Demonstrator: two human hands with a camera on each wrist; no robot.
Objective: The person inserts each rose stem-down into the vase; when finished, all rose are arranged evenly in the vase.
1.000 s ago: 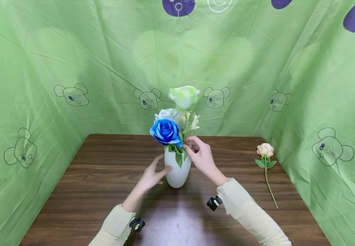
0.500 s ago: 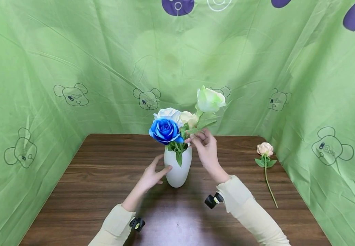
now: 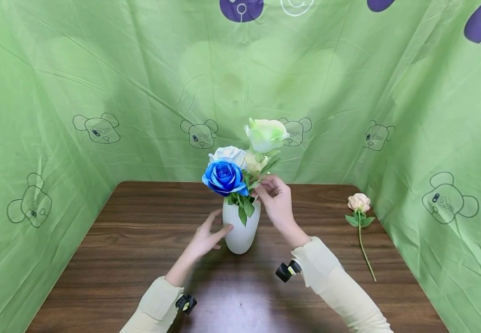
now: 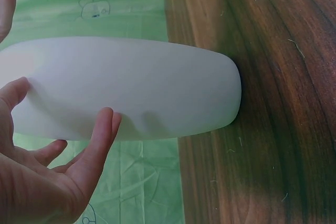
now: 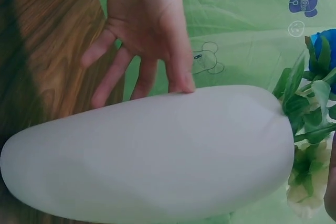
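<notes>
A white vase stands upright on the table, with a blue rose, a white flower and a cream flower at its mouth. My left hand rests against the vase's left side; the right wrist view shows its fingers loosely spread, fairly straight. At the right of the mouth, my right hand pinches the stem of a pale green-white rose, which rises above the other blooms. Leaves and fingers hide the lower stem, so I cannot tell how deep it sits.
A peach rose with a long green stem lies on the right of the brown wooden table. Green cloth with bear-head drawings hangs behind and at both sides.
The green-white rose swung out to the right with my right hand, then came back left over the vase's mouth. My left hand and the vase have stayed in place.
</notes>
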